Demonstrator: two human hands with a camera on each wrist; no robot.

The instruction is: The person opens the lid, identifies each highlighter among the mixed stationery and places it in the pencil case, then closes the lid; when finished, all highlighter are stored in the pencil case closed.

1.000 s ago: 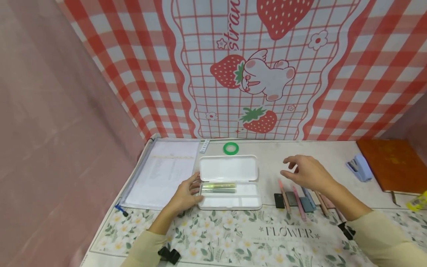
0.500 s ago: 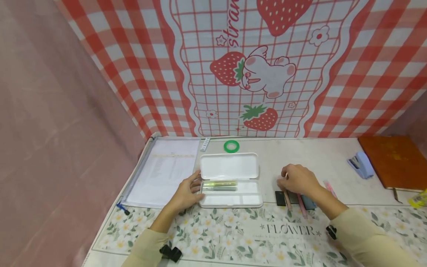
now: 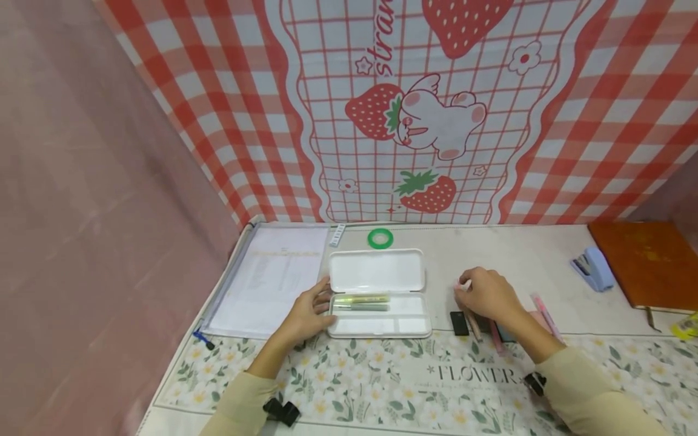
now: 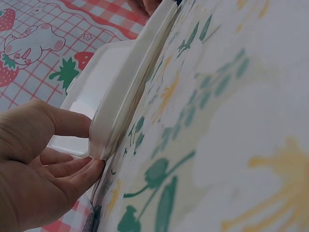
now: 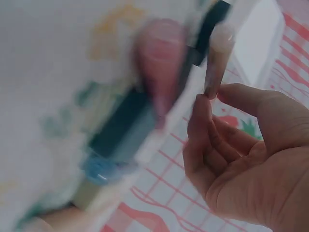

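Right fingers (image 5: pixel 197 124) lower — flowered mat (image 3: pixel 349 376) (gingham backdrop (image 3: pixel 591 121))

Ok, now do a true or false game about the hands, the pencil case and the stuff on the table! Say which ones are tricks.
1. The left hand grips the white case. True.
2. The white case is closed. False: its lid is open.
3. A blue stapler sits beside the brown notebook. True.
4. The white case is full of coins. False: two pen-like sticks lie in it.
5. The right hand pinches a pen. True.
6. A ring of red tape lies beyond the lid. False: that is green tape.
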